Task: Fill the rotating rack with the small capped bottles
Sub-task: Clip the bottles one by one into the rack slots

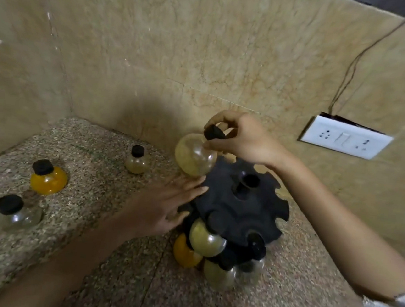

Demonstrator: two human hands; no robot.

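Holding a round bottle (194,155) by its neck just under the black cap (214,132), the right hand (241,138) is keeping its fingers closed around that neck, and the bottle is hanging tilted at the far left edge of the black rack (242,202). This bottle is holding a pale yellowish filling, and its body is just beside the notched top disc of the rack; whether it is already sitting in a notch cannot be told. The left hand (166,205) is lying open with the fingers spread, and the fingertips are touching the left side of the rack's top disc, clamped on nothing. Several bottles are already hanging on the near side of the rack: a pale one (206,238), an orange one (185,251) below it to the left, and two more lower down that are blurred. On the speckled tabletop (95,167), three bottles are standing upright and well apart from the rack: an orange bottle (48,178) at the left, a clear bottle (16,212) nearer to the camera, and a small pale bottle (137,160) farther back near the wall. A white socket plate (345,138) is sitting on the wall at the right.
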